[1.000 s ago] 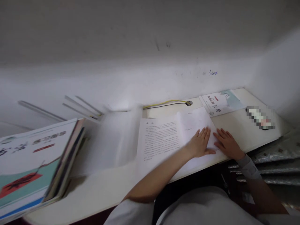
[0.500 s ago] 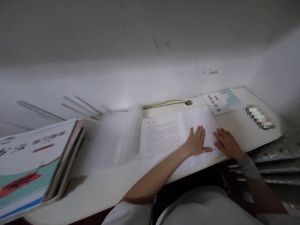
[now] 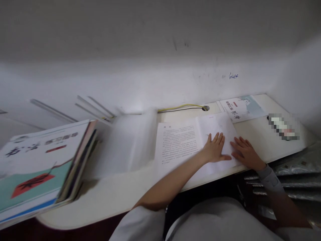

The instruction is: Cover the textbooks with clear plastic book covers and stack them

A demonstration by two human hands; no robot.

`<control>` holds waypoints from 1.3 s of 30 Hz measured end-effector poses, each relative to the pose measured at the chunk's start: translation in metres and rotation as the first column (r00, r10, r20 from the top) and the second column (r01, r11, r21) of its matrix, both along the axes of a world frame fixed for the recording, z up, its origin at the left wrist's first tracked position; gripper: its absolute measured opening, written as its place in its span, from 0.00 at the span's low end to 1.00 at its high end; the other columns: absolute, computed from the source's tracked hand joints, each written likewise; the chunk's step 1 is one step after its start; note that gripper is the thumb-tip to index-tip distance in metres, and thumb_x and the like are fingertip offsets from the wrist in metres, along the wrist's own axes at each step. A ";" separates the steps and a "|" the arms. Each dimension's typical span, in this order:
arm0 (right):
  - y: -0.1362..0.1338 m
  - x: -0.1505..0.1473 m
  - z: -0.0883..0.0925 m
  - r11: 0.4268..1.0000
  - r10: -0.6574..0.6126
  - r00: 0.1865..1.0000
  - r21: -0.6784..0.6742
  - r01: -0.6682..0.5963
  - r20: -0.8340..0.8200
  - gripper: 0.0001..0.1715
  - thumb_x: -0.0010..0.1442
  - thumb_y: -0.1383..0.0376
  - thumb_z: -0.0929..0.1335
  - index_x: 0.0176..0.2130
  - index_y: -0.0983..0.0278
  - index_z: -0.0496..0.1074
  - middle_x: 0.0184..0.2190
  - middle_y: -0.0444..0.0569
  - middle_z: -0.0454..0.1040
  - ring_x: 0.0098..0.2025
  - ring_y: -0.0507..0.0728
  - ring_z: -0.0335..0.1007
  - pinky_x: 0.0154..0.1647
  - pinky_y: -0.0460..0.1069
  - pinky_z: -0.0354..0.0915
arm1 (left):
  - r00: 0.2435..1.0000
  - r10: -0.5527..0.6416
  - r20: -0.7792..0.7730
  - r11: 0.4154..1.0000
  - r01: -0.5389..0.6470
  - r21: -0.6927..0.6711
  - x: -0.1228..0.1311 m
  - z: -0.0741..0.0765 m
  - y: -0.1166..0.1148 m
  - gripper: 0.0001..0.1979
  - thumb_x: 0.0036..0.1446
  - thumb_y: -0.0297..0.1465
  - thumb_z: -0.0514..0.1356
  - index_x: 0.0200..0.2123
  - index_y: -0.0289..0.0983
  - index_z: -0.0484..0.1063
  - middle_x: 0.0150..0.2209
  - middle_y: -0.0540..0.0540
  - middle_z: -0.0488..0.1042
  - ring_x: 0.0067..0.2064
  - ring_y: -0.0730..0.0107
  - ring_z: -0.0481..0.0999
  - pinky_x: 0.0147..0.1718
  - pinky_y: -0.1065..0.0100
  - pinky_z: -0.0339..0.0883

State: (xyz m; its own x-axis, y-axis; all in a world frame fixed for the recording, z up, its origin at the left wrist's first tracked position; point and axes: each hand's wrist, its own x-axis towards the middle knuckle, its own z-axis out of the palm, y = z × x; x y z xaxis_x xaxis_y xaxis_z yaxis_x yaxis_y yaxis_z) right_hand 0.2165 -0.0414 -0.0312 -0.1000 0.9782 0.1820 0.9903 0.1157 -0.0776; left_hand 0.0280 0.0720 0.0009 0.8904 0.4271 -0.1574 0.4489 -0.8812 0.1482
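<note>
An open book (image 3: 178, 142) lies on the white desk, its left page covered in printed text and its right page nearly blank. My left hand (image 3: 214, 147) rests flat on the right page, fingers spread, thumb pointing right. At that page's outer edge lies my right hand (image 3: 247, 153), palm down with fingers stretched out, a grey band around its wrist. Neither hand grips anything. Part of the text page is covered by my left forearm.
A stack of books (image 3: 47, 164) stands at the left, beside blurred white sheets (image 3: 122, 144). Behind the open book lies a booklet (image 3: 242, 107), near a cable hole (image 3: 205, 108) with a yellow cable (image 3: 180, 106). A pixelated phone-like object (image 3: 283, 126) is at the right.
The whole view has shifted slightly, so desk and books appear a little further right. Both hands keep their places on the page.
</note>
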 end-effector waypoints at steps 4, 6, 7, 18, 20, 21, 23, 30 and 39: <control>0.001 -0.005 0.008 0.999 -0.012 0.999 -0.041 0.014 0.039 0.30 0.63 0.53 0.59 0.60 0.60 0.60 0.62 0.56 0.58 0.64 0.68 0.50 0.57 0.65 0.52 | 0.999 -0.014 0.051 0.999 0.012 0.043 0.000 -0.002 0.000 0.51 0.53 0.61 0.39 0.65 0.24 0.42 0.66 0.30 0.42 0.67 0.48 0.38 0.61 0.43 0.33; 0.003 -0.010 0.014 0.999 -0.006 0.997 -0.036 0.009 0.081 0.28 0.63 0.56 0.59 0.60 0.59 0.60 0.63 0.56 0.56 0.64 0.68 0.50 0.57 0.67 0.51 | 0.996 -0.043 0.077 0.997 0.038 0.067 -0.001 0.001 -0.002 0.49 0.55 0.59 0.38 0.65 0.24 0.43 0.66 0.30 0.45 0.67 0.50 0.41 0.61 0.45 0.35; 0.004 -0.013 0.016 1.000 0.014 0.995 -0.027 -0.011 0.101 0.27 0.63 0.57 0.59 0.60 0.58 0.60 0.64 0.56 0.55 0.64 0.68 0.49 0.57 0.68 0.50 | 0.994 -0.055 0.095 0.995 0.047 0.085 -0.003 0.003 -0.003 0.48 0.56 0.58 0.37 0.65 0.24 0.44 0.65 0.30 0.46 0.67 0.51 0.43 0.61 0.46 0.36; 0.012 -0.015 0.002 0.982 0.188 0.979 0.008 -0.189 0.077 0.28 0.65 0.55 0.56 0.60 0.61 0.59 0.62 0.53 0.59 0.63 0.65 0.52 0.57 0.64 0.54 | 0.721 0.614 0.321 0.683 -0.689 0.242 -0.157 -0.003 -0.016 0.40 0.59 0.53 0.44 0.65 0.31 0.47 0.65 0.31 0.49 0.65 0.38 0.44 0.58 0.40 0.47; 0.011 -0.015 0.000 0.982 0.186 0.979 0.021 -0.188 0.077 0.28 0.65 0.55 0.55 0.60 0.61 0.60 0.62 0.53 0.60 0.63 0.65 0.53 0.57 0.65 0.54 | 0.639 0.688 0.344 0.618 -0.764 0.184 -0.181 -0.010 -0.018 0.41 0.59 0.53 0.44 0.65 0.29 0.46 0.64 0.28 0.50 0.65 0.37 0.48 0.56 0.41 0.51; 0.011 -0.014 0.000 0.982 0.187 0.979 0.023 -0.189 0.081 0.28 0.65 0.55 0.55 0.60 0.61 0.60 0.62 0.53 0.60 0.63 0.65 0.53 0.57 0.65 0.54 | 0.630 0.690 0.357 0.623 -0.768 0.152 -0.187 -0.012 -0.019 0.41 0.59 0.53 0.45 0.65 0.29 0.45 0.64 0.27 0.51 0.64 0.39 0.49 0.56 0.43 0.53; 0.010 -0.014 0.001 0.982 0.185 0.978 0.024 -0.188 0.093 0.28 0.65 0.55 0.56 0.59 0.62 0.61 0.61 0.53 0.60 0.63 0.65 0.53 0.57 0.64 0.55 | 0.649 0.650 0.395 0.674 -0.732 0.093 -0.192 -0.014 -0.021 0.39 0.60 0.51 0.45 0.65 0.30 0.44 0.63 0.28 0.54 0.64 0.44 0.51 0.57 0.45 0.53; 0.006 -0.010 0.004 0.987 0.142 0.979 0.059 -0.151 0.147 0.25 0.65 0.55 0.57 0.54 0.65 0.66 0.57 0.57 0.66 0.59 0.64 0.60 0.55 0.61 0.58 | 0.537 0.661 0.524 0.719 -0.652 -0.240 -0.184 -0.004 -0.027 0.32 0.61 0.44 0.49 0.64 0.37 0.46 0.63 0.34 0.54 0.64 0.55 0.56 0.58 0.53 0.56; 0.006 -0.011 0.001 0.982 0.158 0.977 0.080 -0.170 0.144 0.27 0.65 0.54 0.56 0.55 0.68 0.65 0.57 0.61 0.65 0.59 0.65 0.59 0.54 0.60 0.60 | 0.536 0.610 0.583 0.760 -0.604 -0.240 -0.165 0.019 -0.041 0.32 0.62 0.41 0.50 0.64 0.37 0.43 0.63 0.34 0.55 0.64 0.54 0.55 0.59 0.51 0.55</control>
State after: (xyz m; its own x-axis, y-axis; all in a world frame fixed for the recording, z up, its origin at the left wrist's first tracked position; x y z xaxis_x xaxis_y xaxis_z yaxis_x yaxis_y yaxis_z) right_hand 0.2059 -0.0357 -0.0302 -0.2878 0.9264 0.2429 0.9577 0.2778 0.0754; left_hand -0.1366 0.0306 0.0197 0.3121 0.9033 0.2945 0.6853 -0.4287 0.5887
